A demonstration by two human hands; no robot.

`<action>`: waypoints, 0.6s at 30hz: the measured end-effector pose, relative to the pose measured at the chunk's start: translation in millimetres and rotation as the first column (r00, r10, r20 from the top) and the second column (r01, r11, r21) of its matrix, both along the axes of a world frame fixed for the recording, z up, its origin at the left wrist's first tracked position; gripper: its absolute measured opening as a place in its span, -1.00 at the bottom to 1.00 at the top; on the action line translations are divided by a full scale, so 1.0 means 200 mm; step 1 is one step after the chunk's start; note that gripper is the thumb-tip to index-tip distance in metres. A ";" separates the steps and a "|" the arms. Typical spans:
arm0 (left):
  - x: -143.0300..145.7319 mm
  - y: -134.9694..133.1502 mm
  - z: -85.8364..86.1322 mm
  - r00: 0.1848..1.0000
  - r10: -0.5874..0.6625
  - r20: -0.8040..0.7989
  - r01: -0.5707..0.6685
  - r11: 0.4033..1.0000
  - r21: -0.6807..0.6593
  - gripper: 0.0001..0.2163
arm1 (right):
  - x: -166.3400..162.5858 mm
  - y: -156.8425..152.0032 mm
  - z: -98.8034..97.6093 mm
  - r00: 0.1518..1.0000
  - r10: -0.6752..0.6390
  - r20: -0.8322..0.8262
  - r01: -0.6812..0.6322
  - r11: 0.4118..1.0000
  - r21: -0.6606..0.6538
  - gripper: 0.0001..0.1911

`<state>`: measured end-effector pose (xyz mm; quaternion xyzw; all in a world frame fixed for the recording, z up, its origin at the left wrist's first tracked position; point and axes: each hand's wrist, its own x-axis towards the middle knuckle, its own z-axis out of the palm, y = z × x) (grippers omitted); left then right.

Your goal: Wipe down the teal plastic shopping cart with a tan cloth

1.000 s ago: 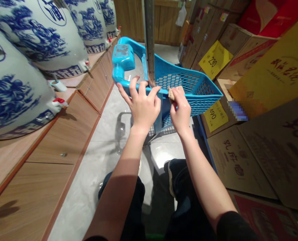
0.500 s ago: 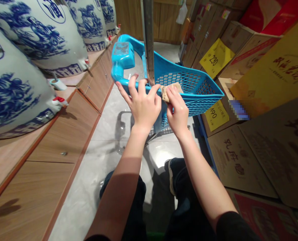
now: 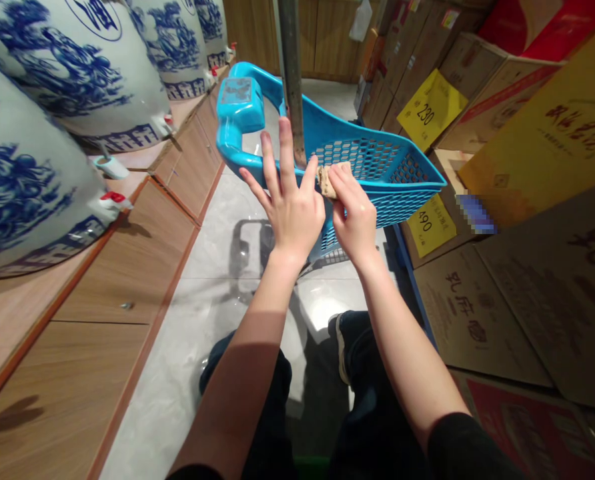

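Observation:
A blue plastic shopping cart (image 3: pixel 357 150) with perforated basket walls stands in front of me, a metal post (image 3: pixel 291 87) rising at its near end. My right hand (image 3: pixel 355 210) pinches a folded beige cloth (image 3: pixel 329 183) against the basket's near rim. Dark smudges show on the cloth's edge. Just left of it, my left hand (image 3: pixel 292 207) is open with fingers spread, beside the rim and below the post. Whether its fingertips touch the cart is hard to tell. A blue handle (image 3: pixel 237 157) curves round at the cart's left end.
Large blue-and-white ceramic jars (image 3: pixel 72 73) with red-handled taps line a wooden cabinet (image 3: pixel 107 267) on the left. Cardboard boxes (image 3: pixel 477 313) with yellow price signs (image 3: pixel 431 110) are stacked close on the right. Glossy tiled floor (image 3: pixel 177 347) lies between, with my feet on it.
My left hand's fingers have stretched up and lifted from the rim. The right hand still grips the cloth at nearly the same spot. The cart appears slightly further left and up in view.

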<state>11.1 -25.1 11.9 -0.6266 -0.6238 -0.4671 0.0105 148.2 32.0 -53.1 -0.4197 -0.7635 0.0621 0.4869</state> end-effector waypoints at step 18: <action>-0.03 0.03 -0.05 0.992 -0.096 -0.077 0.099 0.995 0.030 -0.57 | 0.11 0.07 -0.02 0.990 -0.139 -0.025 0.139 0.990 -0.004 -0.38</action>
